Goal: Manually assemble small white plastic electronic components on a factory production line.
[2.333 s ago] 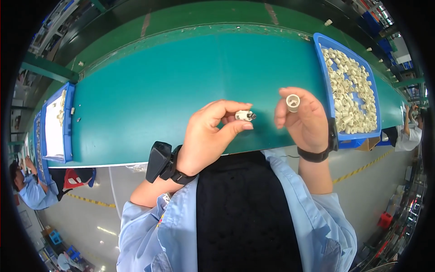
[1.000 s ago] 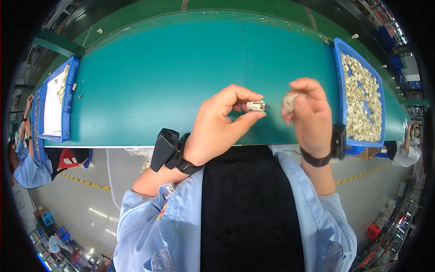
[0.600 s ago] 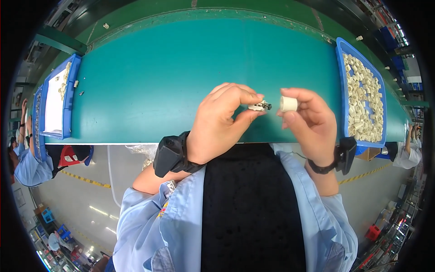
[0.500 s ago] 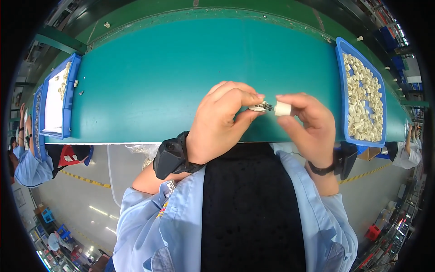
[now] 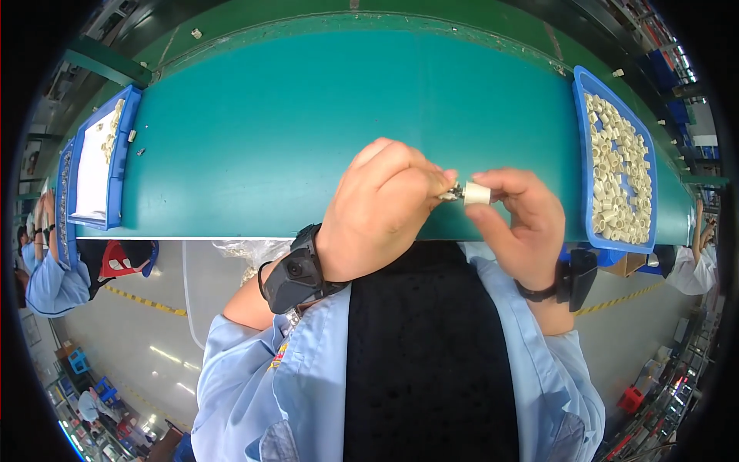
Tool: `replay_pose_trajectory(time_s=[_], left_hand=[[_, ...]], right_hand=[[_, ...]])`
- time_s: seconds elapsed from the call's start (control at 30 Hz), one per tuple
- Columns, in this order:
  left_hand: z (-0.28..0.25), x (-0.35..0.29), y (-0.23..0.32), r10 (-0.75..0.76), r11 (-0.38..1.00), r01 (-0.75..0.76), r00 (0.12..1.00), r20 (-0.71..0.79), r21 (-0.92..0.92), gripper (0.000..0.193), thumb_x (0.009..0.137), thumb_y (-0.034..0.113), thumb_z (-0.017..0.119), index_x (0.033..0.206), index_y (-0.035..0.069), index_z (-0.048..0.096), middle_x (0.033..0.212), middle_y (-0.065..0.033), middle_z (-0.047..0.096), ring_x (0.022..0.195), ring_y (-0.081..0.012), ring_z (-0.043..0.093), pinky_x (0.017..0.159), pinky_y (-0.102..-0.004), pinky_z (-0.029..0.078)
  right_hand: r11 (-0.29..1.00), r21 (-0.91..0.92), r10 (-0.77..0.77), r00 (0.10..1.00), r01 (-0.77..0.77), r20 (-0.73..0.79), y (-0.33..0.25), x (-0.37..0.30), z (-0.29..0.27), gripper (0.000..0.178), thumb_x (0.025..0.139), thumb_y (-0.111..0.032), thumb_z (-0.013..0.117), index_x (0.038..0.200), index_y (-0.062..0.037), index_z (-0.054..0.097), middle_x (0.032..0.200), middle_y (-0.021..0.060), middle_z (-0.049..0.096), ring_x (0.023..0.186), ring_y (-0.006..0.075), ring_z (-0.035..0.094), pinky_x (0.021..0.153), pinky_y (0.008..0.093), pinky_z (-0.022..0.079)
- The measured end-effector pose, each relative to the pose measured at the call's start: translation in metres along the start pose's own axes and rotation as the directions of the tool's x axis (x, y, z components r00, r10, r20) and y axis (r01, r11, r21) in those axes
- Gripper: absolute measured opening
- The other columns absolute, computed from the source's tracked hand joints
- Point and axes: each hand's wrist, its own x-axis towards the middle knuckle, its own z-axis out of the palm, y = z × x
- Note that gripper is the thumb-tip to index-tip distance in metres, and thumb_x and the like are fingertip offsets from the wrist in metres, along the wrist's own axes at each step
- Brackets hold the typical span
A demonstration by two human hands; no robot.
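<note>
Over the near part of the green bench my left hand (image 5: pixel 385 204) pinches a small white and black part (image 5: pixel 450 194), mostly covered by its fingertips. My right hand (image 5: pixel 527 215) grips a short cream plastic sleeve (image 5: pixel 477 193) between thumb and forefinger. The dark end of the small part sits right at the sleeve's left face; whether it reaches inside I cannot tell. Both hands are raised close together, well left of the tray of sleeves.
On the right, a blue tray (image 5: pixel 654 192) holds many loose cream sleeves. At the left stands another blue tray (image 5: pixel 115 196) with white paper and small cream parts. Tiny pieces lie beside it on the green bench top (image 5: pixel 292 115). Other people work at both far sides.
My left hand has turned over and its fingers hide more of the small part. The gap between that part and the cream sleeve has closed.
</note>
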Motion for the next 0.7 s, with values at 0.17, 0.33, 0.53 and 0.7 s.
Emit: replay_pose_trajectory(time_s=[0.17,0.33,0.53,0.7], left_hand=[[0.001,0.000,-0.006,0.088,0.993,-0.090,0.996,0.027,0.077,0.017,0.065,-0.002,0.068,0.074,0.003,0.054,0.074,-0.0059,0.053,0.065,-0.0224,0.051,0.059,-0.0319,0.042],[0.000,-0.001,-0.012,0.134,0.982,-0.141,0.989,0.063,0.126,0.014,0.068,0.000,0.066,0.074,0.003,0.054,0.072,-0.0060,0.051,0.064,-0.0226,0.050,0.058,-0.0318,0.041],[-0.001,0.004,-0.003,0.026,0.998,-0.029,0.998,0.053,0.051,0.015,0.067,0.001,0.068,0.073,0.003,0.054,0.072,-0.0060,0.050,0.063,-0.0229,0.049,0.058,-0.0318,0.041],[-0.002,0.002,-0.008,0.053,0.997,-0.056,0.997,0.064,0.052,0.020,0.065,-0.001,0.070,0.075,0.004,0.053,0.072,-0.0063,0.051,0.063,-0.0234,0.050,0.057,-0.0323,0.041]], right_hand=[[0.977,-0.201,-0.062,0.997,0.070,0.043,-0.004,0.000,-0.001,0.028,0.071,-0.001,0.071,0.096,-0.0002,0.058,0.080,0.0078,0.060,0.070,0.0130,0.057,0.061,0.0229,0.046],[0.975,-0.224,0.023,0.992,0.006,0.126,-0.006,0.000,-0.002,0.028,0.074,0.002,0.066,0.101,0.0017,0.056,0.088,0.0086,0.059,0.081,0.0140,0.056,0.070,0.0246,0.045],[0.996,-0.080,-0.046,0.999,0.046,0.003,0.010,-0.001,0.007,0.029,0.070,-0.003,0.072,0.095,-0.0023,0.058,0.078,0.0078,0.060,0.064,0.0149,0.057,0.056,0.0234,0.045],[1.000,0.020,0.009,1.000,-0.009,0.014,0.013,0.000,0.008,0.029,0.071,-0.004,0.071,0.097,-0.0021,0.060,0.082,0.0074,0.061,0.067,0.0137,0.057,0.060,0.0230,0.046]])
